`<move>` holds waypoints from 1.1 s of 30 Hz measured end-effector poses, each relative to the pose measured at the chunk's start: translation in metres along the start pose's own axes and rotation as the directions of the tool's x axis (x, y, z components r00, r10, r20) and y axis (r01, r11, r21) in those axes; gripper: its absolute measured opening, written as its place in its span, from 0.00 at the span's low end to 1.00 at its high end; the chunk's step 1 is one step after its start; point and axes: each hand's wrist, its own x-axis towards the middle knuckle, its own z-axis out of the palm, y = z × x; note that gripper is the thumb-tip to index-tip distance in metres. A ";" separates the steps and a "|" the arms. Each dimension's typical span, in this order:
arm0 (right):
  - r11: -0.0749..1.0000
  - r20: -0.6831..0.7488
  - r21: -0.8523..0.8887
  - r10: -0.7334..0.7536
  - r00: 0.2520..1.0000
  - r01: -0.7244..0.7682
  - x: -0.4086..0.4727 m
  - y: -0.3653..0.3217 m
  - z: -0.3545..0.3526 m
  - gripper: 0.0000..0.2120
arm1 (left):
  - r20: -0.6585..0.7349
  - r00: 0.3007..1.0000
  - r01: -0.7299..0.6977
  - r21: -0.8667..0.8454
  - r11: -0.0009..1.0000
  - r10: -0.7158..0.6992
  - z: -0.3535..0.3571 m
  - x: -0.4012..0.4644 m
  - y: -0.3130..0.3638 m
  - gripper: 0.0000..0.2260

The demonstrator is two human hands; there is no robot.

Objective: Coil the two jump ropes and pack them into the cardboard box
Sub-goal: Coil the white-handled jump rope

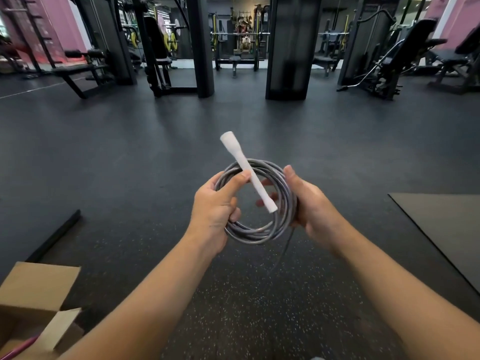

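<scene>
A grey jump rope (pixel 255 231) is wound into a round coil held in front of me above the floor. My left hand (pixel 214 211) grips the coil's left side, its thumb pressing the white handle (pixel 245 168) that lies across the coil and points up and away. My right hand (pixel 310 203) grips the coil's right side, fingers curled behind the strands. A loose grey tail (pixel 284 252) hangs down from the coil's lower right. The open cardboard box (pixel 39 289) sits at the lower left, with something pink (pixel 19 348) showing inside it.
Dark speckled rubber floor (pixel 155 152) stretches ahead. A grey mat (pixel 446 229) lies at the right and a black bar (pixel 55 236) on the floor at the left. Gym machines, benches and black pillars (pixel 287 48) stand across the back.
</scene>
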 end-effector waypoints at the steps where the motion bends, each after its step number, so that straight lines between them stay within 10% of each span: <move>1: 0.999 0.005 -0.008 -0.053 0.999 0.053 -0.001 0.001 0.005 0.28 | -0.049 0.999 -0.015 -0.009 1.000 0.014 0.001 0.000 -0.002 0.08; 9: 0.987 0.052 -0.070 -0.138 0.989 0.141 0.005 0.000 0.002 0.12 | -0.008 1.000 0.008 0.111 0.994 -0.007 -0.003 -0.004 0.006 0.12; 13: 0.969 0.138 -0.179 -0.143 0.980 0.167 0.006 -0.008 -0.013 0.18 | 0.162 0.987 -0.042 0.357 0.933 -0.018 -0.026 0.012 0.025 0.38; 17: 0.873 0.315 -0.438 -0.075 0.946 0.215 0.001 -0.015 -0.020 0.17 | 0.356 0.935 -0.276 0.753 0.597 -0.016 -0.051 0.021 0.059 0.49; 22: 0.923 0.432 -0.350 0.010 0.902 0.157 0.001 -0.011 0.003 0.16 | 0.477 0.780 -0.345 0.868 0.356 -0.406 -0.025 0.004 0.055 0.29; 27: 0.927 0.340 -0.311 -0.095 0.936 0.208 0.006 -0.008 0.004 0.17 | 0.491 0.754 -0.182 0.794 0.580 -0.436 -0.018 -0.002 0.026 0.11; 33: 0.923 0.053 -0.304 -0.231 0.972 0.236 0.013 -0.008 -0.021 0.27 | 0.518 0.793 -0.190 0.711 0.677 -0.321 -0.026 0.000 0.039 0.12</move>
